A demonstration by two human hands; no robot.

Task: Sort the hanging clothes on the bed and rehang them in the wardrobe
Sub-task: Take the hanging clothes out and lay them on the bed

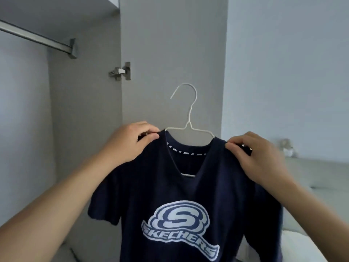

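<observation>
T-shirt (pixel 188 195): dark navy, plain ground. Chest print in white and mid-blue, a large S in rings above slanted "SKECHERS" lettering. Inner neckband navy with small white repeated marks. Hanger (pixel 190 114): white wire. Wardrobe door (pixel 170 44) and side panel: flat grey. Rail (pixel 37 37) and hinge (pixel 120 71): silver metal. Wall (pixel 292 63): pale blue-grey. Bed (pixel 321 176): pale grey-green.

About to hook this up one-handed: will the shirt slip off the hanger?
Probably floppy: the shirt drapes in folds below both pinching hands, left and right. The thin wire hanger looks smooth, so a shoulder might slide off if tilted. Likely light.
</observation>
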